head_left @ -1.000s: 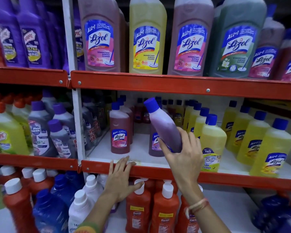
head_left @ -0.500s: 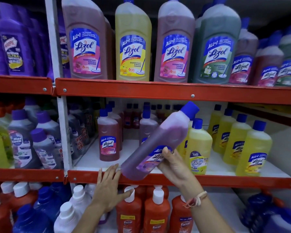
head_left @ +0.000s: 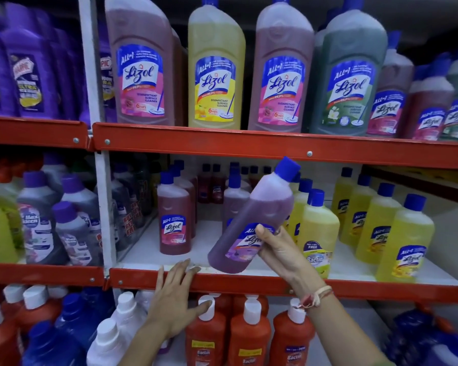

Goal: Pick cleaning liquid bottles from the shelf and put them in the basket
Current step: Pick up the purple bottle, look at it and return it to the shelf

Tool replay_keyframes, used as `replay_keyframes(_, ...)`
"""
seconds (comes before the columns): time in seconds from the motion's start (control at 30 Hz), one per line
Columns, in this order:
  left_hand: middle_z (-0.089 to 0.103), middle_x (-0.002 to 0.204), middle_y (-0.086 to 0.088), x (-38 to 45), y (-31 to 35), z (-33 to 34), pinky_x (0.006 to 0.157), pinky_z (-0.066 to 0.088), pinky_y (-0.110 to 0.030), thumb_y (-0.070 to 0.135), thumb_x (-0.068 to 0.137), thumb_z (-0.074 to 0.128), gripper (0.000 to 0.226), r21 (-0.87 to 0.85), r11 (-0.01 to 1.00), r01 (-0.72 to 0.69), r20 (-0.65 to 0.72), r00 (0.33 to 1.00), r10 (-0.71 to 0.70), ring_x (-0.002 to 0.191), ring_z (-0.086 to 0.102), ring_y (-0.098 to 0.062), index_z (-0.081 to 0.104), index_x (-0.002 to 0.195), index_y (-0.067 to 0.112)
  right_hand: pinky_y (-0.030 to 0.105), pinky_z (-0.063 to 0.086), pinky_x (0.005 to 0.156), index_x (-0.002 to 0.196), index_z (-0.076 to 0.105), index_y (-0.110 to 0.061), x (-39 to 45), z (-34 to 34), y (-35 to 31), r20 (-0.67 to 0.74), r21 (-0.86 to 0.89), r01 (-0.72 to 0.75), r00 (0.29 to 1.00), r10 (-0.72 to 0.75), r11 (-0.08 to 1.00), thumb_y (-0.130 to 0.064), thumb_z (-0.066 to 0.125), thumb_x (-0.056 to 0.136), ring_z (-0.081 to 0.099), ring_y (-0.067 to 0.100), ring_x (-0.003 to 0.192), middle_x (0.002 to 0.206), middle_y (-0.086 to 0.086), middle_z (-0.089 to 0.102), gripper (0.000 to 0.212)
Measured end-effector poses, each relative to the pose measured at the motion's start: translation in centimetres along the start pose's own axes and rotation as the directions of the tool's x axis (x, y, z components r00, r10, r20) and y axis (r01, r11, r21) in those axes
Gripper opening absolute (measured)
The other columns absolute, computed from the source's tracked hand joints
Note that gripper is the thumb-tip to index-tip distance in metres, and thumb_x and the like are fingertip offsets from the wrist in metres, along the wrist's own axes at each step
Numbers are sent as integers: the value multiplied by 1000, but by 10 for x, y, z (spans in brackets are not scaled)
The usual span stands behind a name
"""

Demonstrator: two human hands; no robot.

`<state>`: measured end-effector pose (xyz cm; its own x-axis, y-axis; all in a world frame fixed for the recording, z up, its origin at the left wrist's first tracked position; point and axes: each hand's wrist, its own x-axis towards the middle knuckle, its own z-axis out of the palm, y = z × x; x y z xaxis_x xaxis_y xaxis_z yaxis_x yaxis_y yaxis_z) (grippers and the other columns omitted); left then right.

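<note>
My right hand grips a purple Lizol bottle with a blue cap, tilted with the cap up to the right, just in front of the middle shelf. My left hand lies flat with spread fingers against the orange front rail of that shelf. On the shelf stand a pink Lizol bottle, another purple one behind, and several yellow bottles. No basket is in view.
Large Lizol bottles line the top shelf. Orange Bactin bottles with white caps stand below my hands, blue and white ones to their left. A white upright post splits off the left bay with grey and purple bottles.
The purple bottle went from leaning cap-left on the shelf to being lifted off and tilted cap-right in my right hand. My left hand has stayed on the rail.
</note>
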<state>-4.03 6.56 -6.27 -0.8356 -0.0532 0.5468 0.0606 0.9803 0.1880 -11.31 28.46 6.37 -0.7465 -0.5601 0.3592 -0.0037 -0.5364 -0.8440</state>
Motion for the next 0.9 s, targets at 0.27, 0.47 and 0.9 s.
replay_keyframes(0.27, 42, 145, 1, -1, -1, 4, 110, -16, -34, 71, 84, 27, 63, 7, 1000, -2, -49, 999, 3, 136, 29, -16, 42, 131, 31, 31, 61, 71, 107, 62, -6, 23, -19, 15, -149, -243, -96, 987, 61, 965, -12, 82, 57, 72, 20, 82, 92, 8, 75, 54)
replay_keyframes(0.47, 31, 151, 2, -1, -2, 5, 110, -17, -37, 76, 82, 15, 73, -3, 1000, -2, -54, 999, 2, 141, 18, -15, 36, 136, 32, 38, 59, 77, 112, 59, -9, 30, -31, 32, -253, -285, -191, 960, 119, 939, -14, 83, 55, 71, 25, 88, 103, 14, 72, 62)
replay_keyframes(0.9, 25, 154, 2, -1, -2, 3, 111, -14, -41, 74, 83, 19, 70, -20, 1000, -6, -21, 1000, 6, 143, 12, -15, 30, 138, 31, 42, 58, 84, 122, 54, -9, 34, -27, 45, -301, -386, -268, 941, 155, 882, -28, 84, 52, 70, 31, 98, 113, 16, 70, 78)
